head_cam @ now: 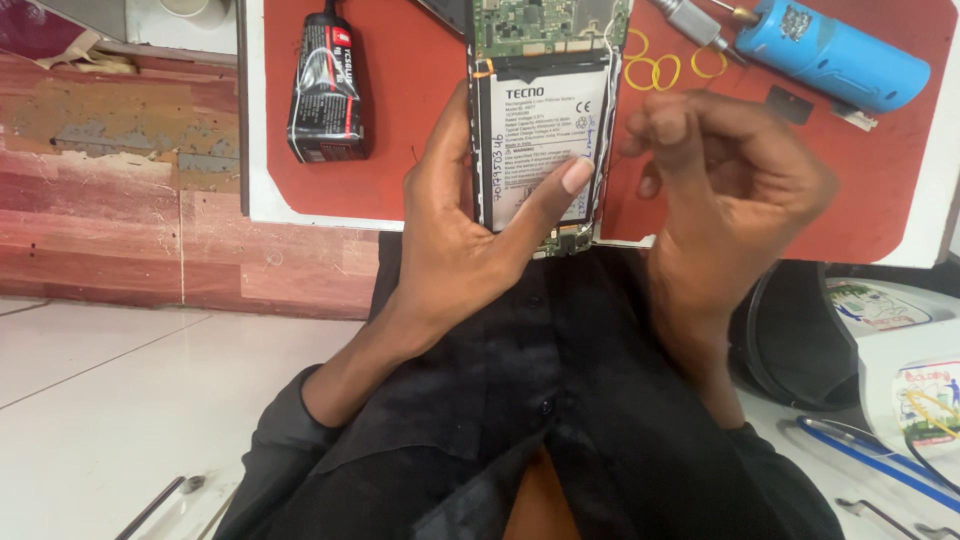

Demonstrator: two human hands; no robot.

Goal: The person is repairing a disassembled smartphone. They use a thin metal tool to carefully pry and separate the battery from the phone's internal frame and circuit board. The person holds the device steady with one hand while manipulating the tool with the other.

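- The fingers [690,125] of the right hand [725,195] are curled inward and bunched, the tips brought together just beside the right edge of the opened phone [540,110]; whether something small is pinched between them cannot be told, since the tips are turned away and slightly blurred.
- The left hand [460,240] is closed around the phone from its left side and beneath, and the thumb [555,195] is laid diagonally across the lower part of the white battery [540,130].
- The phone is held upright in the view, with its back cover off, above the edge of a red work mat [400,120]; a green circuit board [530,25] is exposed above the battery.
- A black tube of adhesive [325,95] is seen lying on the mat, left of the phone and well apart from both hands.
- Several yellow rubber bands [655,68] are scattered on the mat just right of the phone's top.
- A blue cylindrical tool [835,55] with a metal tip is lying at the upper right of the mat, beyond the right hand.
- Black sleeves and a black shirt [540,400] are seen below the hands.
- A wooden surface [120,200] is visible at the left, with a white floor [120,400] below it.
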